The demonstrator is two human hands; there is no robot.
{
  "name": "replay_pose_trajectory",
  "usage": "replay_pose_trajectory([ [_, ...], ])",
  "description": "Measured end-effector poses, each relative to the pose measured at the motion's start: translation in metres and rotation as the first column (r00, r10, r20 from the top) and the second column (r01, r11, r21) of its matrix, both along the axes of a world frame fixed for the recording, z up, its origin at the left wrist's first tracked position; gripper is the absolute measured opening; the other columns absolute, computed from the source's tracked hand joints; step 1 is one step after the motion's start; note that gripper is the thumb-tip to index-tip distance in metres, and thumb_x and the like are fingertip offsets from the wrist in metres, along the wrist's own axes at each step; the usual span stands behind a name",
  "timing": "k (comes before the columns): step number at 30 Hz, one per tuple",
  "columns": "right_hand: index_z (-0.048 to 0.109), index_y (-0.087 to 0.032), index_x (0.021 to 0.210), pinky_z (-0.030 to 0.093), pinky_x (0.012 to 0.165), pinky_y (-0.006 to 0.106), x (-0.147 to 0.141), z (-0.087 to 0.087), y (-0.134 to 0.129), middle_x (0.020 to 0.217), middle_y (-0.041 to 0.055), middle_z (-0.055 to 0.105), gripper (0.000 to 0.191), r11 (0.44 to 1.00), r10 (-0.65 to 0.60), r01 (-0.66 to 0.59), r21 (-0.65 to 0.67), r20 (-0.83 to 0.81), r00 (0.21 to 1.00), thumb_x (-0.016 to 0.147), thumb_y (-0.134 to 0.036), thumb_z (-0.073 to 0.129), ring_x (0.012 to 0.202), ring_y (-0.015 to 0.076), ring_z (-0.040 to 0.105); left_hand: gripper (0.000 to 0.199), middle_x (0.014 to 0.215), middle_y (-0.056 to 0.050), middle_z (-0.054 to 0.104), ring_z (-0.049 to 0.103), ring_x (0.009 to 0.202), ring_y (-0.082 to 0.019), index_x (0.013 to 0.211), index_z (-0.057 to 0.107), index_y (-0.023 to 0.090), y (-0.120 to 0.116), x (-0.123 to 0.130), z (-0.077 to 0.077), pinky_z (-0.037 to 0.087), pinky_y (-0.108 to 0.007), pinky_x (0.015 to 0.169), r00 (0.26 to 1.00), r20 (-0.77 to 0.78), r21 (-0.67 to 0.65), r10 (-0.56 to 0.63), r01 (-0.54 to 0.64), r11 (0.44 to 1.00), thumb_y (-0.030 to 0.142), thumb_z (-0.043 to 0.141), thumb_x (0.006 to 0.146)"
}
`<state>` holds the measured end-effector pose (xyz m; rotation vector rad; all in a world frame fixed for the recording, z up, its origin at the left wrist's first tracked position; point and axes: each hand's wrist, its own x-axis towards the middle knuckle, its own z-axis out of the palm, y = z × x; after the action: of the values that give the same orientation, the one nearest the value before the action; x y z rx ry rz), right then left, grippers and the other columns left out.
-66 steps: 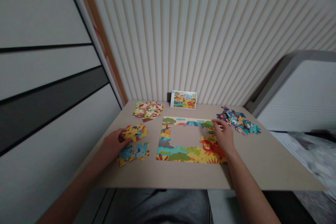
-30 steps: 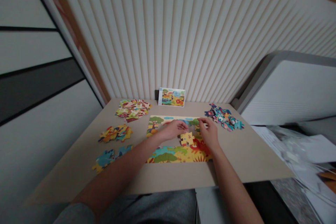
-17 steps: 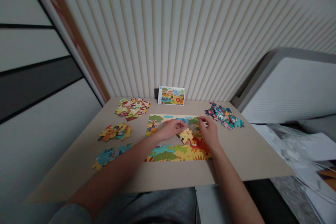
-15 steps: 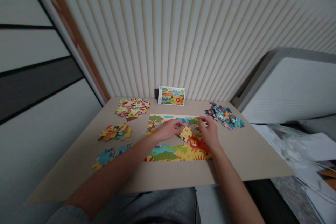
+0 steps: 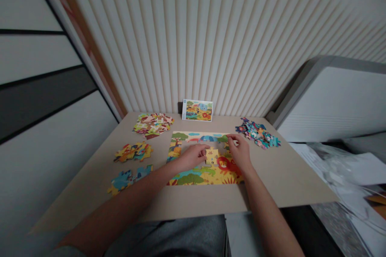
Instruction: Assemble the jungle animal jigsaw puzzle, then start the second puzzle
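Note:
A partly assembled jigsaw puzzle (image 5: 193,178) with animals and trees lies on the table, its middle showing bare tabletop. My left hand (image 5: 194,156) is closed, fingers pinching the left edge of a yellow puzzle piece (image 5: 212,156) over the middle, just left of the red lion (image 5: 223,163). Over the puzzle's right side is my right hand (image 5: 240,149), thumb and fingers drawn together by the green tree (image 5: 223,139). Whatever its fingertips may hold is hidden.
A picture card (image 5: 197,110) stands against the pleated wall. Loose pieces lie in a yellow pile (image 5: 133,151), a blue pile (image 5: 122,180), a pink-green pile (image 5: 153,123) and a dark teal pile (image 5: 258,132). The table's front edge (image 5: 193,216) is near my lap.
The yellow piece has turned from tilted to nearly square with the puzzle. My left hand has shifted slightly left and down with it. My right hand has stayed almost still.

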<state>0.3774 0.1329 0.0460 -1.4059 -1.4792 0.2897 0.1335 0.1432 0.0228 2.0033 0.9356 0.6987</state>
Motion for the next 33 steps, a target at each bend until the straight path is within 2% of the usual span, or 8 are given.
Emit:
replay_pose_trajectory([
  [6, 0.077, -0.021, 0.098, 0.052, 0.085, 0.040, 0.000, -0.001, 0.000, 0.101, 0.0105, 0.076, 0.032, 1.000, -0.007, 0.007, -0.011, -0.005, 1.000, 0.092, -0.044, 0.055, 0.094, 0.0260, 0.068, 0.021, 0.082, -0.003, 0.066, 0.060, 0.075, -0.019, 0.106, 0.074, 0.020, 0.001, -0.005, 0.001, 0.046, -0.028, 0.074, 0.992, -0.122, 0.124, -0.033, 0.048, 0.991, 0.022, 0.062, 0.089],
  [9, 0.077, -0.021, 0.097, 0.052, 0.086, 0.040, -0.001, 0.000, 0.000, 0.100, 0.0100, 0.076, 0.031, 1.000, -0.005, 0.005, -0.009, 0.003, 1.000, 0.092, -0.043, 0.056, 0.093, 0.0258, 0.068, 0.017, 0.086, -0.005, 0.066, 0.061, 0.084, -0.022, 0.102, 0.074, 0.021, -0.001, -0.005, 0.005, 0.046, -0.030, 0.082, 0.986, -0.165, 0.182, -0.031, 0.062, 0.981, 0.023, 0.060, 0.093],
  [12, 0.076, -0.021, 0.097, 0.051, 0.086, 0.040, 0.000, 0.001, 0.000, 0.100, 0.0100, 0.076, 0.030, 1.000, -0.001, 0.001, -0.009, 0.004, 1.000, 0.092, -0.043, 0.056, 0.094, 0.0259, 0.068, 0.016, 0.091, -0.007, 0.066, 0.061, 0.093, -0.024, 0.100, 0.073, 0.020, -0.003, -0.004, 0.008, 0.046, -0.033, 0.089, 0.978, -0.205, 0.225, -0.038, 0.085, 0.971, 0.024, 0.058, 0.096],
  [20, 0.076, -0.021, 0.099, 0.051, 0.086, 0.040, 0.000, -0.001, 0.001, 0.102, 0.0105, 0.077, 0.031, 1.000, 0.001, -0.001, -0.011, 0.010, 1.000, 0.092, -0.043, 0.056, 0.095, 0.0265, 0.068, 0.023, 0.093, -0.010, 0.067, 0.063, 0.095, -0.024, 0.099, 0.073, 0.018, -0.009, -0.007, 0.016, 0.047, -0.033, 0.091, 0.955, -0.293, 0.283, -0.041, 0.128, 0.951, 0.021, 0.051, 0.100],
  [25, 0.076, -0.021, 0.099, 0.051, 0.083, 0.038, -0.001, -0.001, 0.000, 0.102, 0.0102, 0.076, 0.031, 1.000, 0.000, 0.000, -0.020, 0.011, 1.000, 0.092, -0.042, 0.055, 0.093, 0.0258, 0.068, 0.019, 0.092, -0.011, 0.069, 0.064, 0.093, -0.026, 0.099, 0.074, 0.019, -0.016, -0.004, 0.018, 0.047, -0.035, 0.088, 0.941, -0.337, 0.321, -0.018, 0.133, 0.938, 0.020, 0.055, 0.098],
  [33, 0.076, -0.021, 0.098, 0.051, 0.086, 0.039, 0.001, -0.002, 0.001, 0.101, 0.0102, 0.076, 0.030, 1.000, 0.002, -0.002, -0.015, 0.008, 1.000, 0.092, -0.041, 0.055, 0.095, 0.0262, 0.068, 0.016, 0.087, -0.009, 0.068, 0.063, 0.091, -0.026, 0.089, 0.074, 0.020, -0.017, -0.004, 0.017, 0.046, -0.035, 0.087, 0.925, -0.379, 0.374, 0.020, 0.134, 0.918, 0.021, 0.060, 0.096],
])
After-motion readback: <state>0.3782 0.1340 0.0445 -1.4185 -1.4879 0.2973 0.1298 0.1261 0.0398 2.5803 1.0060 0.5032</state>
